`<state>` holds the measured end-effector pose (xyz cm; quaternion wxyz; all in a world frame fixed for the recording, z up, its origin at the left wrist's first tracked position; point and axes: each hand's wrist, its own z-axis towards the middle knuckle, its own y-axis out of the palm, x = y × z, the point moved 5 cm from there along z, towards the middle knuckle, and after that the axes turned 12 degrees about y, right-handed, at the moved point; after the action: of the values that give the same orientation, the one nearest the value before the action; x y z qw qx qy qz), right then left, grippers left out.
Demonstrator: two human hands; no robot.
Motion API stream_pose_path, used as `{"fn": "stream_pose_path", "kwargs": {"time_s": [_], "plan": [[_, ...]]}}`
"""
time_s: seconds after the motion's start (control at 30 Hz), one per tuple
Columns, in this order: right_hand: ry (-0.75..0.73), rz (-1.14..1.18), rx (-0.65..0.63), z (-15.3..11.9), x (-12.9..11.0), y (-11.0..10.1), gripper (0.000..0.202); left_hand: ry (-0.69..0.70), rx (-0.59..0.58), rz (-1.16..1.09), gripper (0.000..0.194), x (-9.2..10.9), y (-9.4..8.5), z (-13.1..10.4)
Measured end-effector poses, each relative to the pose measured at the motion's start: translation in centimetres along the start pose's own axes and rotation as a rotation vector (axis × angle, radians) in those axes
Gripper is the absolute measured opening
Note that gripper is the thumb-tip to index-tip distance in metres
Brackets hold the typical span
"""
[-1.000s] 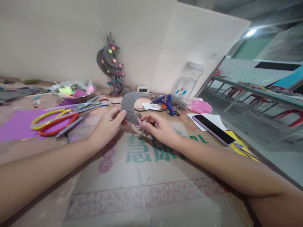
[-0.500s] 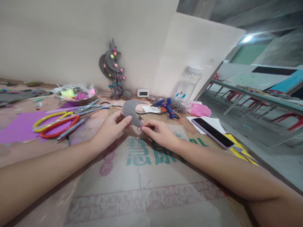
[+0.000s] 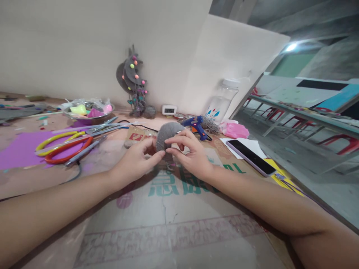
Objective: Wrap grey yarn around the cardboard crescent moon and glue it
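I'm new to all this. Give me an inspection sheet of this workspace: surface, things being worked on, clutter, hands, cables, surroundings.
Surface: printed cardboard, scuffed, on a pinkish table.
Work in hand: gray curved piece, partly hidden by the fingers.
Clutter: at left, scissors on a purple sheet, and a filled bowl; at right, glue gun with a red light, yarn, phone.
Hands: left hand and right hand both on the piece.
Cables: dark cord runs behind the hands; its far end cannot be traced.
Surroundings: ornament against the wall; red stools beyond; people nearby, nothing seen.
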<state>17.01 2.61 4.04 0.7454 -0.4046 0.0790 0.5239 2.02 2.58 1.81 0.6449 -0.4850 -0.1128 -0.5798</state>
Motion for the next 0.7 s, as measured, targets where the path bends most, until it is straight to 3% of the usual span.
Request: {"fn": "stream_pose_path", "kwargs": {"time_s": [0.2, 0.37, 0.47, 0.7], "plan": [[0.16, 0.016, -0.03, 0.2, 0.6, 0.2, 0.009, -0.042, 0.008, -0.012, 0.017, -0.3, 0.0, 0.1], [0.339, 0.02, 0.028, 0.6, 2.8, -0.8, 0.012, -0.143, 0.185, -0.084, 0.014, -1.2, -1.2, 0.5], [0.386, -0.06, -0.058, 0.8, 4.2, -0.6, 0.026, -0.197, 0.264, -0.102, 0.013, -1.6, -1.8, 0.5], [0.161, -0.26, -0.288, 0.4, 4.0, 1.6, 0.018, -0.151, 0.198, -0.135, 0.013, -1.2, -1.3, 0.5]]}}
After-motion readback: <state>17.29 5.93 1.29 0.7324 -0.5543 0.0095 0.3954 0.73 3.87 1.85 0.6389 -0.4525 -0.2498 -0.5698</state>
